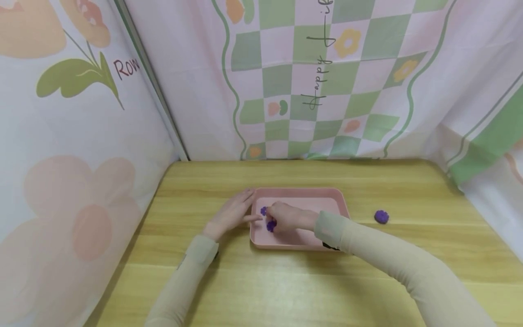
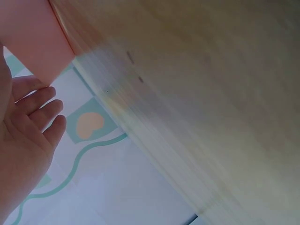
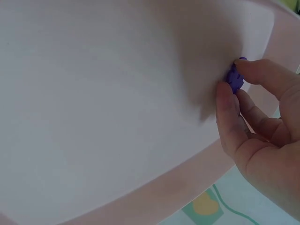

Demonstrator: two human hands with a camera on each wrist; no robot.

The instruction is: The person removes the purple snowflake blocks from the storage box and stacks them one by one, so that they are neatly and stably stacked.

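Note:
A pink rectangular tray (image 1: 302,192) lies on the wooden table. Inside its left part, my right hand (image 1: 286,217) pinches a purple flower-shaped piece (image 3: 235,78) between thumb and fingertips, close to the tray floor. Another small purple flower-shaped piece (image 1: 263,210) shows just left of that hand's fingers; whether it rests on the tray floor I cannot tell. My left hand (image 1: 234,213) touches the tray's left rim, its fingers fairly straight, as the left wrist view also shows near the tray corner (image 2: 42,42). To the right of the tray sits a further purple flower-shaped piece (image 1: 382,216).
The wooden table (image 1: 261,290) reaches back to a checked, flower-printed curtain (image 1: 306,81). Another printed curtain (image 1: 73,136) stands along the left edge, and more white and green cloth (image 1: 490,141) hangs at the right. My right forearm (image 1: 392,254) crosses the tray's near right corner.

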